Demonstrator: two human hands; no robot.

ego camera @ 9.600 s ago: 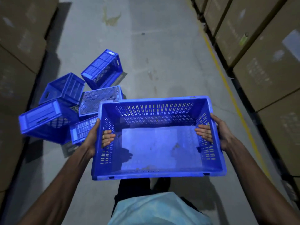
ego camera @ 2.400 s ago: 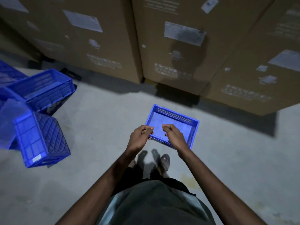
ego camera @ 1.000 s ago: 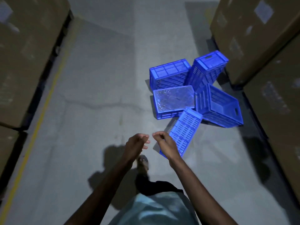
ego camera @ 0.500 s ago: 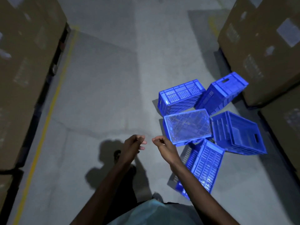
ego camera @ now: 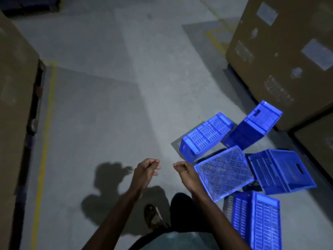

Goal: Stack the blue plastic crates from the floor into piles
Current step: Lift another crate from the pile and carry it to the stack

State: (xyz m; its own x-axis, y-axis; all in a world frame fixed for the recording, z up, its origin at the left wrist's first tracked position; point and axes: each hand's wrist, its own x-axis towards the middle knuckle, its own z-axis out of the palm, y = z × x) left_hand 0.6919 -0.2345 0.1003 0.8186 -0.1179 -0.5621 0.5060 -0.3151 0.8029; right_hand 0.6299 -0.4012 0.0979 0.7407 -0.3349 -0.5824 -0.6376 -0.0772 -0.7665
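Observation:
Several blue plastic crates lie jumbled on the concrete floor at the right. One crate (ego camera: 225, 173) lies upside down with its mesh bottom facing up. Another (ego camera: 205, 135) lies on its side behind it. A third (ego camera: 252, 126) leans near the cartons, a fourth (ego camera: 281, 171) rests on its side at the right, and a fifth (ego camera: 255, 221) lies closest to my feet. My left hand (ego camera: 146, 171) and my right hand (ego camera: 185, 172) hang in front of me, loosely curled and holding nothing. The right hand is just left of the upturned crate.
Tall cardboard cartons (ego camera: 281, 51) wall the right side, and more cartons (ego camera: 14, 105) stand at the left. A yellow floor line (ego camera: 44, 150) runs along the left. My sandalled foot (ego camera: 153, 215) is on the grey floor.
I have stepped closer to the crate heap, which now sits lower and further right in view. Both hands stay empty and loosely curled.

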